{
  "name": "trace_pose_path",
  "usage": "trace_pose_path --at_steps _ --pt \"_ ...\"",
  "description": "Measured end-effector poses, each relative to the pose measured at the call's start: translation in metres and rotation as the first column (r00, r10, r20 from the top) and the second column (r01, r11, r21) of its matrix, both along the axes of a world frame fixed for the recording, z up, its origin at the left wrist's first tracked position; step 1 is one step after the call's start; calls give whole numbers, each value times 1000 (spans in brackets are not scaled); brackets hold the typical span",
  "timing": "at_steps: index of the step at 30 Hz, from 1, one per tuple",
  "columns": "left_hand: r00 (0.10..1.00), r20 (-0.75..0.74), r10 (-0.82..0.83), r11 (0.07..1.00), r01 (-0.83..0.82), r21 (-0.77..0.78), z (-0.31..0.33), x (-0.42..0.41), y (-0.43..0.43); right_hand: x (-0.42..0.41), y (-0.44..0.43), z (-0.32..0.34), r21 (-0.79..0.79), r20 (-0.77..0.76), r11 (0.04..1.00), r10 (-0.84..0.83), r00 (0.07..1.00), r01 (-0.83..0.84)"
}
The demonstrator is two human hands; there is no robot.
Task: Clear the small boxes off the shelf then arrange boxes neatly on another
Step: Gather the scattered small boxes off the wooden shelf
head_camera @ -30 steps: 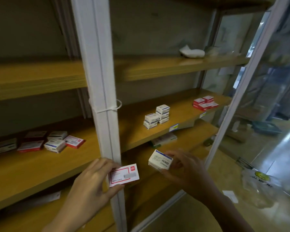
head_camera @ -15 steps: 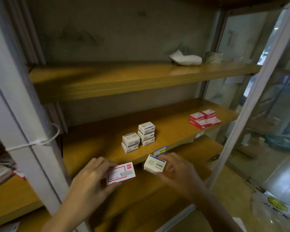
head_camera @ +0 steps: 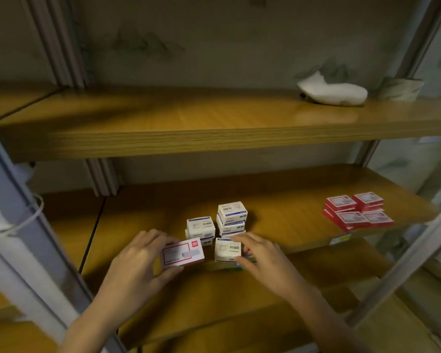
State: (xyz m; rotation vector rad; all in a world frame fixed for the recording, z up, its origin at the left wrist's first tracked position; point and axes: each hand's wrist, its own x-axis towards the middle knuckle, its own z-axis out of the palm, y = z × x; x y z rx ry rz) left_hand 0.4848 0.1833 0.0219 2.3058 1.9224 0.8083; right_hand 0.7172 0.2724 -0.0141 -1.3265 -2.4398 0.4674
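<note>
My left hand (head_camera: 138, 263) holds a flat red-and-white box (head_camera: 182, 253) between fingers and thumb, just above the front of the middle wooden shelf (head_camera: 148, 225). My right hand (head_camera: 262, 258) grips a small white-and-blue box (head_camera: 227, 249) at the shelf's front edge, right in front of two short stacks of the same white boxes (head_camera: 222, 222). A neat group of red-and-white boxes (head_camera: 354, 212) lies at the right end of this shelf.
A grey metal upright (head_camera: 13, 225) with a white cable tie stands at the left. The upper shelf (head_camera: 189, 118) carries a white lump and a crumpled bag at its right end. A second upright (head_camera: 402, 263) crosses at the right. A lower shelf lies beneath my hands.
The view has swung right, past the left upright. Both hands have moved forward and up to the middle shelf's front edge, each still holding its box, now close to the white stacks.
</note>
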Motion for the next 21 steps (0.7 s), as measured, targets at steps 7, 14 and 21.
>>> trace_pose_path --at_steps 7,14,21 --pt "997 -33 64 998 -64 9 8 32 2 24 2 6 73 0 996 56 998 -56" --pt "992 -85 89 996 -86 33 25 91 23 108 23 31 115 61 984 129 990 -135" --pt "999 -12 34 998 -33 59 30 211 78 240 64 40 134 141 979 136 981 -155"
